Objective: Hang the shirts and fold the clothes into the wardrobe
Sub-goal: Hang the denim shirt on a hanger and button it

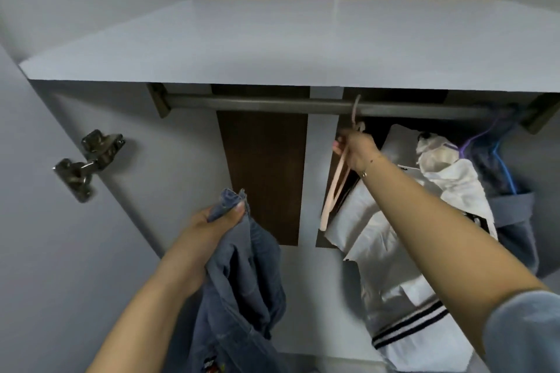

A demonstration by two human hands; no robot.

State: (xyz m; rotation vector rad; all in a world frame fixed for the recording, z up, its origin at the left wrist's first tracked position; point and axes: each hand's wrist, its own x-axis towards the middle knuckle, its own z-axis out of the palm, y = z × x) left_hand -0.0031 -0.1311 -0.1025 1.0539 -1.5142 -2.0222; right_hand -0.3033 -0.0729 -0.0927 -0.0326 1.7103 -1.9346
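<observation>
My left hand (209, 228) grips a blue denim garment (242, 288) by its top edge, and the cloth hangs down below the hand in front of the wardrobe. My right hand (356, 150) reaches up and holds a pale pink hanger (331, 191) just under its hook. That hook sits over the grey hanging rail (257, 103). No garment is on the pink hanger. To the right on the same rail hang a white shirt with dark stripes at its hem (391, 266) and a dark blue garment (512, 212) on a blue and purple hanger.
A white shelf (272, 45) runs across just above the rail. The open wardrobe door with a metal hinge (88, 163) stands at the left. The left half of the rail carries nothing. Brown back panels show behind the rail.
</observation>
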